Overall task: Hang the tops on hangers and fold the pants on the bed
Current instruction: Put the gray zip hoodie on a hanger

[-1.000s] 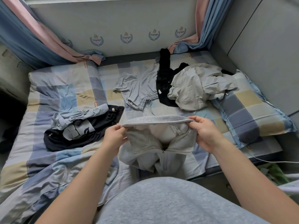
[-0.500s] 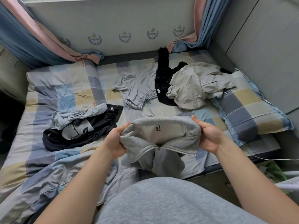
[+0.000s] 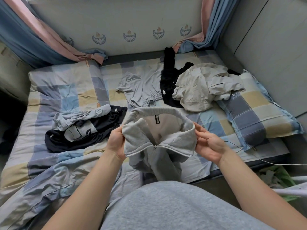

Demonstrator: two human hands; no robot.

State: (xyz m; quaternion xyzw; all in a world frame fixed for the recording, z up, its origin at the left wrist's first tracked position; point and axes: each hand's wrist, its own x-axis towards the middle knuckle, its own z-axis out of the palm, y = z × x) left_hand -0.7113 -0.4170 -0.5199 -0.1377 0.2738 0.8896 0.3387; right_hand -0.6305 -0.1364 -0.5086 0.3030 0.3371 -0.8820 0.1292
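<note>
Over the near edge of the bed I hold the grey top up by its collar: my left hand grips one side, my right hand pinches the other. Farther up the bed lie shorts and a beige jacket.

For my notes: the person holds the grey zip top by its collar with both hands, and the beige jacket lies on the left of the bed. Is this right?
One point is wrong. The head view shows the beige jacket on the right of the bed. The left hand and right hand do hold the grey zip top by its collar.
</note>
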